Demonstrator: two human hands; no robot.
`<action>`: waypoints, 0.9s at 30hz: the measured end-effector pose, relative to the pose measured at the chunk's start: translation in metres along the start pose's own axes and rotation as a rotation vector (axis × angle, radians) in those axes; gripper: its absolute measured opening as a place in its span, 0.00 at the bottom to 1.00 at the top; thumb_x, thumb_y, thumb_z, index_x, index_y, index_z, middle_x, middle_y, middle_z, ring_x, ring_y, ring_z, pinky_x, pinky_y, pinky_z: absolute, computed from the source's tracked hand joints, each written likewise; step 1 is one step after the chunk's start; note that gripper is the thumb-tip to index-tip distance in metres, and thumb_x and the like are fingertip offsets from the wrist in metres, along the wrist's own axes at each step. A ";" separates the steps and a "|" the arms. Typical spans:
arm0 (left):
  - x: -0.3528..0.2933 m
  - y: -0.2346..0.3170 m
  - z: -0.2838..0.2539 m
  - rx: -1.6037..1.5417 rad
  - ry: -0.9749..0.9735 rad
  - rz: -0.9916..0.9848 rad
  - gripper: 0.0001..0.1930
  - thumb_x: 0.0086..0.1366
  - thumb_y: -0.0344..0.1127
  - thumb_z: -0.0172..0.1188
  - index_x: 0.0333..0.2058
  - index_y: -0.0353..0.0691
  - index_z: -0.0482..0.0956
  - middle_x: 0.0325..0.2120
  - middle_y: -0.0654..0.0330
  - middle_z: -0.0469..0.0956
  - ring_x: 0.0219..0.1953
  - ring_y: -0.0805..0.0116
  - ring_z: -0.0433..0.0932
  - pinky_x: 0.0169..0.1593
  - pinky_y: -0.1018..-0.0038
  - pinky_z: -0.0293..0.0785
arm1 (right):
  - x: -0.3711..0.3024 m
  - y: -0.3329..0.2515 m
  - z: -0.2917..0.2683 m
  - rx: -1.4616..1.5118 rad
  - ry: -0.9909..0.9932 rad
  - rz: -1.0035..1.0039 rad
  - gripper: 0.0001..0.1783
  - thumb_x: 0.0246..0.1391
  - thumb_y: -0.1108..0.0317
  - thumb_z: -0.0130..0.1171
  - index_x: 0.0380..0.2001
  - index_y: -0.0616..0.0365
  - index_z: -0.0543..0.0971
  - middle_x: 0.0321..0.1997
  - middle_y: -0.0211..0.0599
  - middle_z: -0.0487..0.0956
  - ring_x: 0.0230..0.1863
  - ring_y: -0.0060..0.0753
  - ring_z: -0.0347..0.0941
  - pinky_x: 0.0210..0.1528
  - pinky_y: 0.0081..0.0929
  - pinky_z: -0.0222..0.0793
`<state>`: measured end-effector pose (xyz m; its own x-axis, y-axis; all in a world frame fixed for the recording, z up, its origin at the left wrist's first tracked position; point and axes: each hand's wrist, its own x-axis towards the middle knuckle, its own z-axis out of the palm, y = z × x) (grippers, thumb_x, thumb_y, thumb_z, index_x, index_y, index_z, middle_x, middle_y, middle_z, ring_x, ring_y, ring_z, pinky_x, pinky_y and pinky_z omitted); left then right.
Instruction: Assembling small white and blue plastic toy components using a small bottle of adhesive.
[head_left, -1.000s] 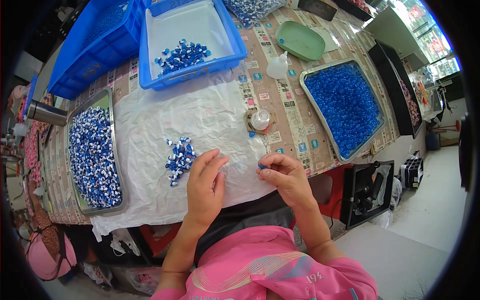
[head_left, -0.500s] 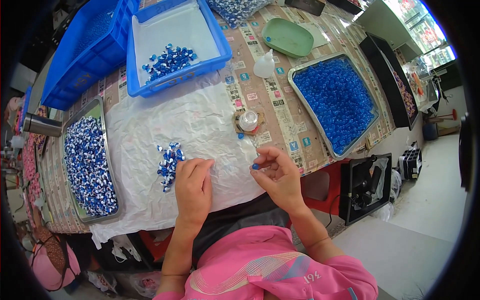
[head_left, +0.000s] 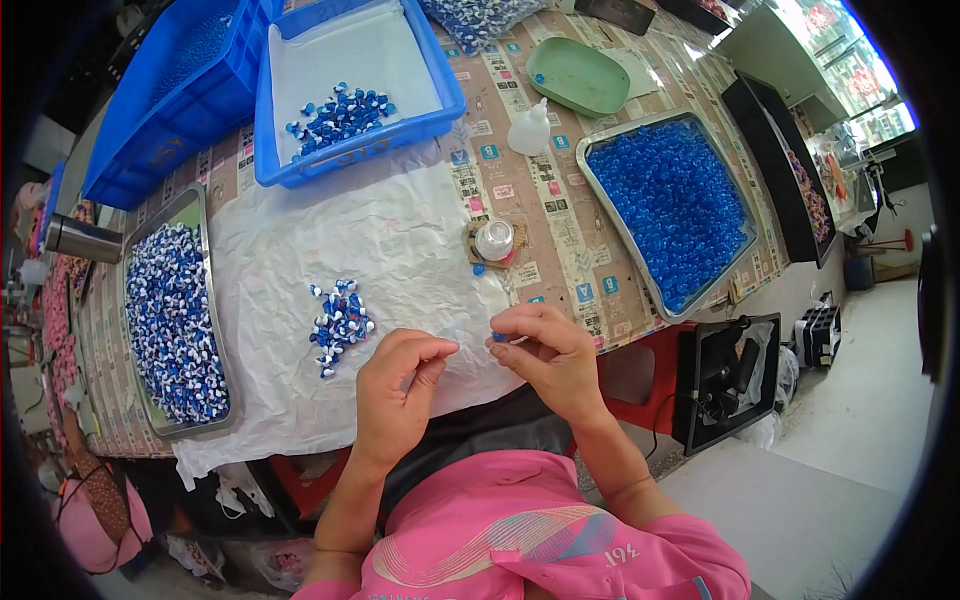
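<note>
A small blue bead (head_left: 498, 338) is pinched between the thumb and fingertips of my right hand (head_left: 553, 362). Facing it across a narrow gap is my left hand (head_left: 398, 398), its fingers curled and drawn toward the thumb; whatever they hold is too small to make out. Both hands are over white paper (head_left: 270, 270). To the left of my left hand lies a loose pile of blue-and-white pieces (head_left: 340, 322). A small clear round jar (head_left: 495, 240) stands on a little pad beyond my right hand, with a single blue bead (head_left: 478, 270) beside it.
At right lies a metal tray (head_left: 640, 262) of blue beads; at left, another metal tray (head_left: 222, 360) of blue-and-white pieces. Blue plastic bins (head_left: 362, 148) stand at the back. Nearby are a white squeeze bottle (head_left: 530, 130), a green dish (head_left: 580, 78) and a steel cylinder (head_left: 85, 240).
My left hand has moved right, away from the pile and toward my right hand. The right hand has shifted slightly left with the blue bead, narrowing the gap.
</note>
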<state>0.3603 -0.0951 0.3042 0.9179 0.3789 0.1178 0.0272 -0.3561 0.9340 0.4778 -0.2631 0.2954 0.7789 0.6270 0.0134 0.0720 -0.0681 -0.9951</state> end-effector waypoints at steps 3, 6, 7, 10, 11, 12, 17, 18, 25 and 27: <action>-0.004 -0.003 0.004 -0.311 0.000 -0.145 0.08 0.62 0.20 0.58 0.40 0.34 0.80 0.39 0.60 0.75 0.38 0.74 0.74 0.42 0.79 0.73 | -0.001 0.000 0.002 0.145 -0.015 0.098 0.13 0.50 0.80 0.65 0.41 0.61 0.82 0.44 0.33 0.77 0.41 0.20 0.75 0.38 0.16 0.74; -0.005 -0.001 0.008 -0.530 0.060 -0.230 0.08 0.64 0.23 0.58 0.42 0.33 0.79 0.43 0.60 0.74 0.40 0.75 0.75 0.45 0.78 0.75 | -0.002 0.002 0.000 0.182 -0.044 0.144 0.13 0.51 0.79 0.65 0.42 0.62 0.82 0.44 0.34 0.77 0.42 0.20 0.75 0.41 0.16 0.74; -0.006 -0.001 0.008 -0.564 0.049 -0.252 0.08 0.65 0.23 0.58 0.42 0.33 0.79 0.41 0.60 0.75 0.40 0.75 0.75 0.45 0.79 0.75 | -0.002 0.004 -0.001 0.160 -0.061 0.144 0.13 0.51 0.80 0.65 0.42 0.63 0.81 0.44 0.35 0.77 0.43 0.21 0.75 0.43 0.16 0.74; -0.010 -0.008 0.008 -0.656 0.021 -0.307 0.08 0.65 0.23 0.58 0.42 0.33 0.79 0.39 0.61 0.76 0.39 0.75 0.76 0.44 0.79 0.76 | -0.001 0.006 -0.004 0.136 -0.107 0.153 0.12 0.52 0.81 0.63 0.42 0.65 0.81 0.45 0.37 0.76 0.45 0.23 0.76 0.46 0.17 0.74; -0.011 -0.010 0.007 -0.715 0.002 -0.340 0.08 0.65 0.24 0.59 0.42 0.34 0.79 0.39 0.62 0.76 0.38 0.75 0.77 0.43 0.79 0.76 | -0.001 0.004 -0.002 0.137 -0.111 0.153 0.12 0.52 0.81 0.63 0.42 0.65 0.81 0.45 0.37 0.76 0.45 0.23 0.76 0.46 0.17 0.74; -0.012 -0.011 0.006 -0.715 0.006 -0.341 0.08 0.65 0.24 0.59 0.42 0.34 0.79 0.39 0.62 0.76 0.38 0.75 0.77 0.43 0.79 0.76 | 0.000 0.001 0.000 0.217 -0.086 0.178 0.12 0.50 0.83 0.63 0.40 0.67 0.81 0.43 0.38 0.76 0.44 0.27 0.77 0.47 0.20 0.75; -0.016 -0.011 0.000 -0.910 0.013 -0.500 0.10 0.63 0.27 0.63 0.43 0.36 0.78 0.39 0.62 0.78 0.34 0.74 0.80 0.43 0.77 0.79 | 0.002 -0.008 0.009 0.370 -0.066 0.265 0.11 0.48 0.85 0.63 0.38 0.70 0.80 0.41 0.38 0.76 0.42 0.31 0.79 0.48 0.23 0.76; -0.016 -0.010 0.000 -0.911 0.017 -0.502 0.10 0.63 0.27 0.63 0.43 0.36 0.78 0.39 0.62 0.78 0.34 0.74 0.80 0.43 0.77 0.79 | 0.002 -0.008 0.010 0.382 -0.065 0.282 0.11 0.48 0.85 0.64 0.38 0.70 0.80 0.41 0.38 0.76 0.42 0.31 0.79 0.48 0.23 0.77; -0.015 -0.010 0.003 -0.919 0.013 -0.467 0.13 0.64 0.22 0.59 0.47 0.32 0.76 0.41 0.59 0.78 0.40 0.71 0.81 0.48 0.74 0.79 | 0.001 0.000 0.008 0.308 -0.107 0.225 0.12 0.49 0.85 0.64 0.39 0.69 0.80 0.42 0.38 0.77 0.42 0.30 0.79 0.47 0.23 0.77; -0.015 -0.011 0.004 -0.920 0.016 -0.471 0.13 0.64 0.21 0.58 0.47 0.31 0.76 0.41 0.58 0.78 0.40 0.71 0.81 0.48 0.74 0.79 | 0.002 -0.003 0.009 0.355 -0.098 0.248 0.12 0.49 0.85 0.64 0.39 0.69 0.80 0.42 0.38 0.77 0.42 0.30 0.79 0.47 0.23 0.77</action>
<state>0.3481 -0.1002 0.2909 0.8870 0.3246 -0.3283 0.0628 0.6197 0.7824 0.4737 -0.2544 0.2971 0.6819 0.6968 -0.2223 -0.3412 0.0343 -0.9394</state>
